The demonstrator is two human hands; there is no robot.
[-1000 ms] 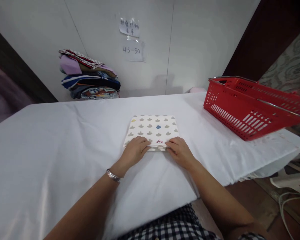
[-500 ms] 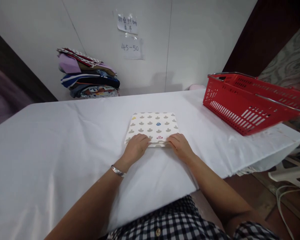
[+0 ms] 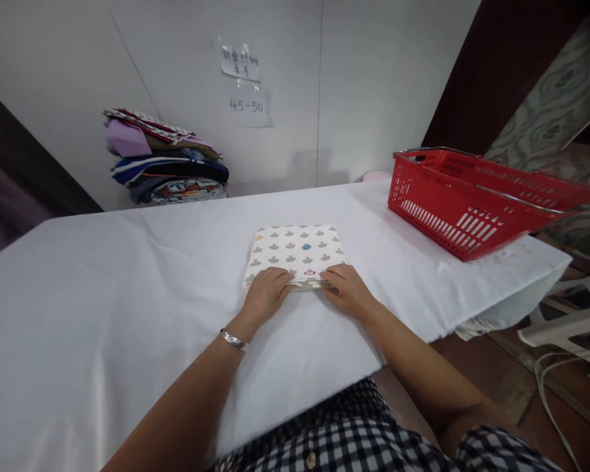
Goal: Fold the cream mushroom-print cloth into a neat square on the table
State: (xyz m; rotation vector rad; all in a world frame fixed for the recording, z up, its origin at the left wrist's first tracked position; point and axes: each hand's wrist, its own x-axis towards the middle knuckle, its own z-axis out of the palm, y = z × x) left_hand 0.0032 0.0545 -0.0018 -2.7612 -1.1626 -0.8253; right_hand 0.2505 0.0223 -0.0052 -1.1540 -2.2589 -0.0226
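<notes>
A folded white cloth (image 3: 295, 246) lies flat in the middle of the table. Grey mushroom-like shapes cover it, with single yellow, blue and red ones among them. My left hand (image 3: 267, 293) grips the near edge of the cloth left of centre, thumb and fingers closed on its layers. At the same edge, further right, my right hand (image 3: 350, 290) pinches the cloth in the same way. Between the two hands the stacked layers of the fold show. A silver bracelet (image 3: 235, 339) is round my left wrist.
The table wears a white tablecloth (image 3: 167, 314). A red shopping basket (image 3: 452, 203) stands at its right end. Against the back wall rises a pile of folded fabrics (image 3: 170, 160). Handwritten paper signs (image 3: 248, 105) hang above. White stools (image 3: 565, 328) are on the floor at right.
The camera view has shifted slightly. Both hands stay on the near edge of the cloth, the right one a little closer to the left. The layers at that edge have moved slightly.
</notes>
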